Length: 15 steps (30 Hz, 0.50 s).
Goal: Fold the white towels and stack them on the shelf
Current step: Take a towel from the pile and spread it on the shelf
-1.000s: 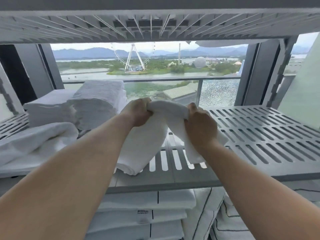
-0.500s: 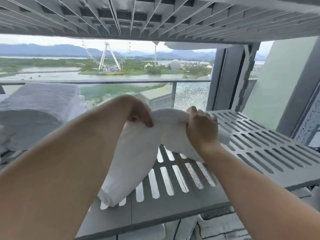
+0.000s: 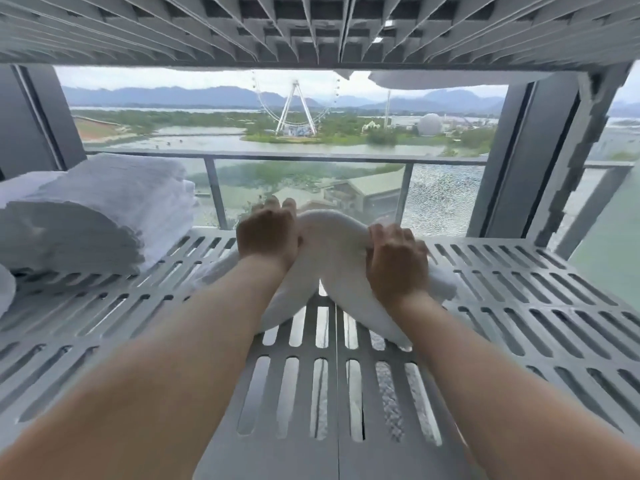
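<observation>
towel (image 3: 332,237) now sits deeper on the slatted shelf (image 3: 519,306) than 0.5 s ago, ends lying on the slats. left hand (image 3: 268,233) and right hand (image 3: 396,261): each grip clamped on its humped middle. soft, light, limp; likely sags unless held along the fold.

On grey slotted plastic shelf (image 3: 519,306): limp white cloth towel (image 3: 332,244) at centre, gripped at its top by left hand (image 3: 268,233) and right hand (image 3: 396,266); stack of folded white towels (image 3: 86,216) at shelf's left end.
</observation>
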Available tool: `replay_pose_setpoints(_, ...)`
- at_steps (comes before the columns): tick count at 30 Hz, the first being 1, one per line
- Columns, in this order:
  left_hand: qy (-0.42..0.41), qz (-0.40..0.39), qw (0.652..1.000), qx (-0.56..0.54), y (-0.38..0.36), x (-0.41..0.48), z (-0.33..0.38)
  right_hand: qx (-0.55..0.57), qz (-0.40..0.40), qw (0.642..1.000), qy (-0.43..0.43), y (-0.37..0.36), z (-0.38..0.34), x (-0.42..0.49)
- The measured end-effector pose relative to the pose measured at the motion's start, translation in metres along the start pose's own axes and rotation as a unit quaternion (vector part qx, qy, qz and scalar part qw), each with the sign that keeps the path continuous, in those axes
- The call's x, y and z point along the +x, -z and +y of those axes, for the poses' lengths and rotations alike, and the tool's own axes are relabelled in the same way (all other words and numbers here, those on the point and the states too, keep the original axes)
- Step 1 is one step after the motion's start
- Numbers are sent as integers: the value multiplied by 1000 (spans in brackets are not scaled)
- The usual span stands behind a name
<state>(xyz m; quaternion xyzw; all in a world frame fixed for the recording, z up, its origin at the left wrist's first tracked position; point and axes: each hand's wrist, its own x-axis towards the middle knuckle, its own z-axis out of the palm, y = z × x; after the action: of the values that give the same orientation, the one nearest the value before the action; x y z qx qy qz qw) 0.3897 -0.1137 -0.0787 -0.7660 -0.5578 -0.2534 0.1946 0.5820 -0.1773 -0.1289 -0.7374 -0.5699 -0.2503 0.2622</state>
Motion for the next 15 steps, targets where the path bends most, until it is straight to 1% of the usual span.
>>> replay_pose_setpoints(2, -4, 35, 999, 2, -1, -6, -1, 54, -25, 998, -19, -7, 5, 1)
replay_pose_setpoints(4, -26, 42, 999, -8, -4, -15, -2, 97, -32, 995, -23, -11, 7, 2)
replay_pose_setpoints(6, -22, -10, 999, -41, -5, -22, -4, 131, -31, 990, -29, -14, 8, 5)
replay_pose_setpoints(8, 0, -90, 994, -66, -9, -24, -5, 152, -22, 987, -38, -18, 6, 8)
replay_pose_setpoints(10, 18, -142, 985, -98, -13, -22, -5, 174, 2, 983, -53, -16, 2, 9)
replay_pose_setpoints(11, 23, -149, 981, -118, -15, -20, -6, 173, 20, 983, -56, -14, 0, 10)
replay_pose_setpoints(13, 29, -148, 977, -153, -19, -15, -8, 127, 48, 989, -49, -11, -1, 14)
replay_pose_setpoints(15, 26, -162, 971, -171, -23, -10, -9, 74, 50, 995, -41, -11, -2, 20)
